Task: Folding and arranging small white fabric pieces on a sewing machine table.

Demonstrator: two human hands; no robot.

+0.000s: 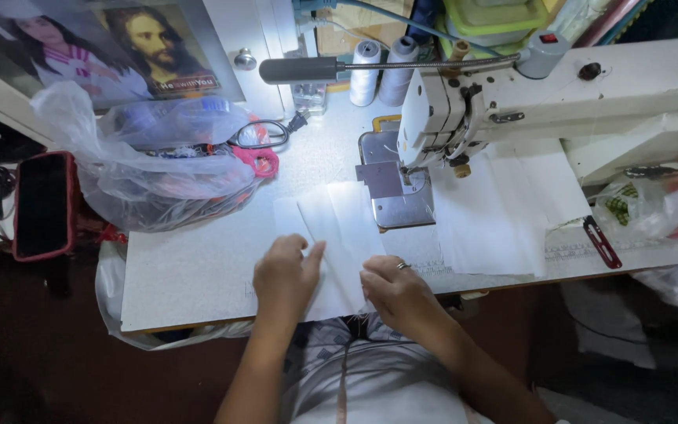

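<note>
**Q:** As the camera looks down from the person's head, what are the two hands doing?

**A:** Both rest on a white fabric piece [337, 235] lying flat at the near edge of the sewing table [190, 267]. The left hand [284, 275] lies palm down with its fingers together, pressing the cloth to the table, seemingly to keep it from sliding. The right hand [395, 289], a ring on one finger, is curled with its fingertips pinching the cloth's near right edge, as if folding or aligning it.

**Q:** Where does the fabric sit relative to the machine?

**A:** Just in front of the metal plate [396, 192] beneath the white sewing machine [512, 110], near the needle but not under it. A second white cloth [504, 212] is spread to the right, under the machine arm.

**Q:** What else is around?

**A:** A clear plastic bag [158, 173] of mixed items sits at the left, with black-handled scissors [264, 135] beside it. Two thread cones [378, 71] stand at the back. A bendable lamp [315, 69] reaches over the work, probably to light the cloth. A red clip [602, 242] lies at the right edge
</note>
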